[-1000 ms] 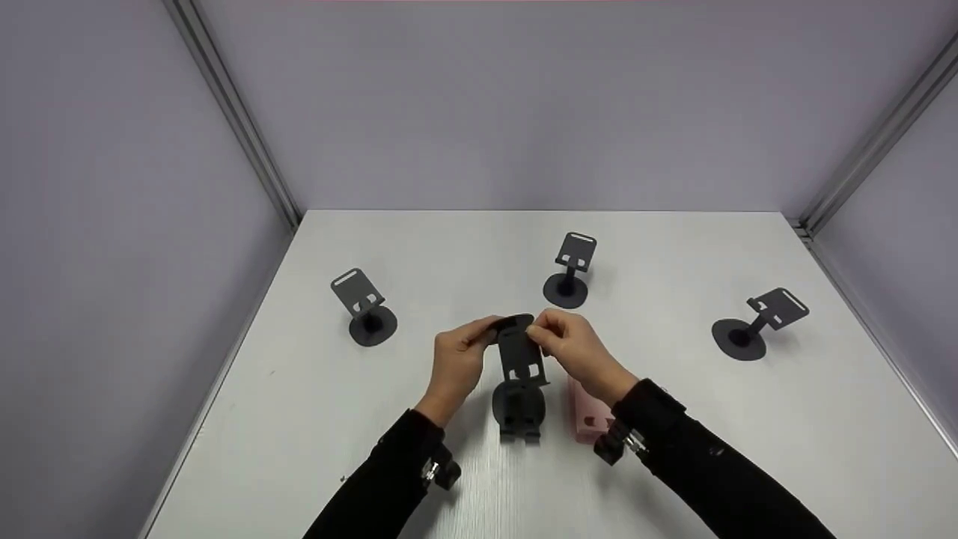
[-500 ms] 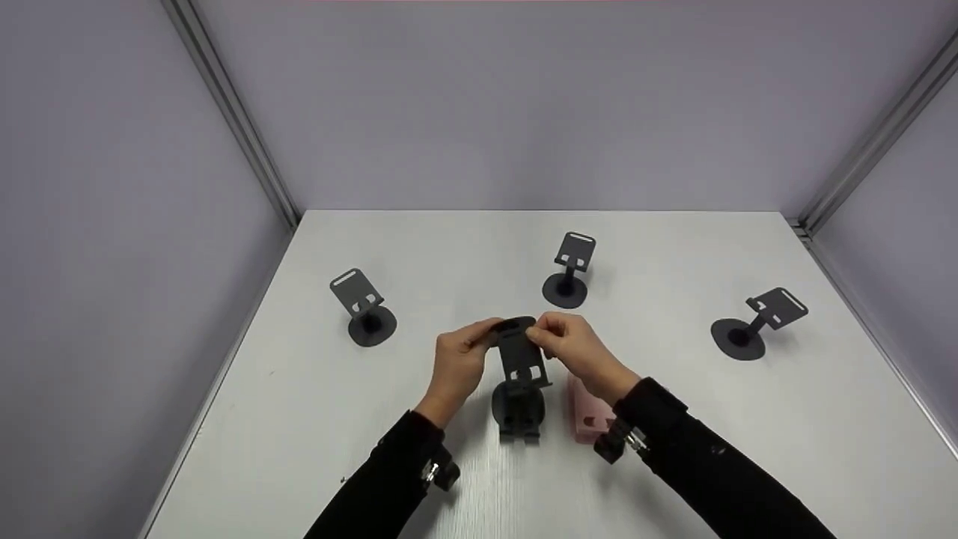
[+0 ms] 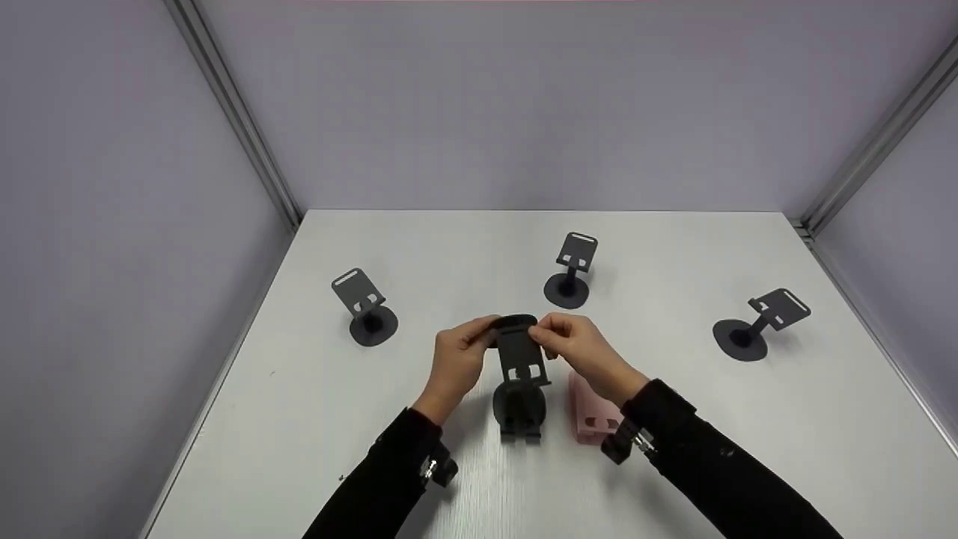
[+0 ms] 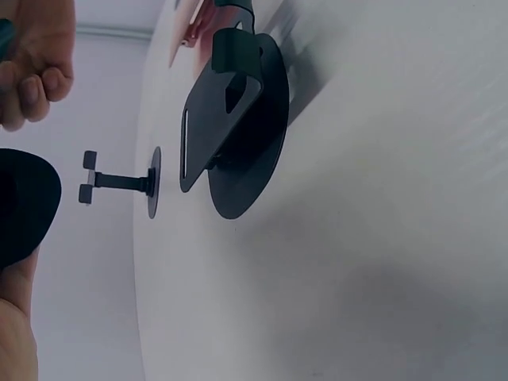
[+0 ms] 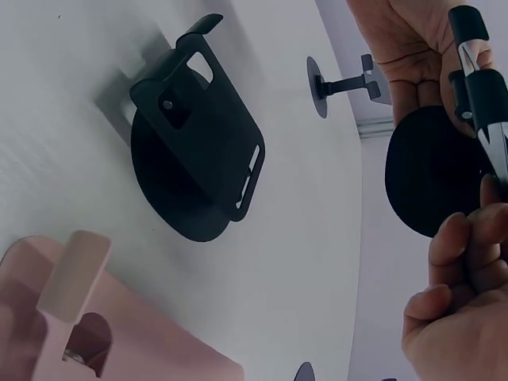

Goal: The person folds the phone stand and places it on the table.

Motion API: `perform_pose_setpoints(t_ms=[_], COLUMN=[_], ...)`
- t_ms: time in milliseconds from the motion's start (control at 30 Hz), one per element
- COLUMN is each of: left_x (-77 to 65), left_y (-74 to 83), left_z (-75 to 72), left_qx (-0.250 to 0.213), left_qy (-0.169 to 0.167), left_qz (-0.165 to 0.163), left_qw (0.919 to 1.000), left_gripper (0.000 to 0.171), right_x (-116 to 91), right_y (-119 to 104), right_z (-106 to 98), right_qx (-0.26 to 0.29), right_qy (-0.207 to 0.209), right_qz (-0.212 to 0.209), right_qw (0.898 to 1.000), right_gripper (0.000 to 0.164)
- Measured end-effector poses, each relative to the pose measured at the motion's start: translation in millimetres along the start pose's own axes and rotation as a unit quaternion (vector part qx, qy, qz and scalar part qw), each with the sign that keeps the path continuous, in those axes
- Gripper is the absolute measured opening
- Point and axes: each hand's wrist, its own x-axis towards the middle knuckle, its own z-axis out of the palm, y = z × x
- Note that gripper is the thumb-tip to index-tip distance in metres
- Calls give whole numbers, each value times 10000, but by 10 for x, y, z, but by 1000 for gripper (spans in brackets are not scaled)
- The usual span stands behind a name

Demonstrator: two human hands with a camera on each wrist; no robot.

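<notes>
A black phone stand (image 3: pixel 518 353) is held up off the table between both hands. My left hand (image 3: pixel 456 367) grips its round base (image 4: pixel 24 202) from the left. My right hand (image 3: pixel 582 350) pinches the upper right edge of its slotted plate with thumb and fingers. Just below, in the head view, a second black phone stand (image 3: pixel 519 410) stands on the table; both wrist views show its plate folded low over its round base. To its right is a pink phone stand (image 3: pixel 590 410), partly hidden by my right wrist in the head view.
Three more black phone stands are spread farther out on the white table (image 3: pixel 247 449): one at the left (image 3: pixel 367 311), one at the back (image 3: pixel 571 273) and one at the right (image 3: pixel 756 326). Grey-white panels (image 3: pixel 524 105) enclose the table at the back and sides.
The held phone stand stays in almost the same place, its base tilting slightly. My right hand and forearm have shifted a little to the right, and more of the pink phone stand shows.
</notes>
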Motion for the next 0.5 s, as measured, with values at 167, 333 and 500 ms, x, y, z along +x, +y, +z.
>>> perform_pose_setpoints(t_ms=[167,333,500], left_x=[31,56,69], left_y=[-11,-11,14], left_z=[-46,-88,-110], left_qx=[-36,-49,-172], left_qy=[175,364,435], left_qz=[-69,-106,-220], left_qw=[9998,9993,9987], left_gripper=[22,22,22], right_x=[-32,-66,-100], right_y=[20,54,71], right_z=[-10,-31,-41], right_qx=[24,42,156], right_qy=[-192,-432,-725], right_qz=[-63,-10,-4], right_qw=[9998,9991,9972], right_gripper=[25,21,23])
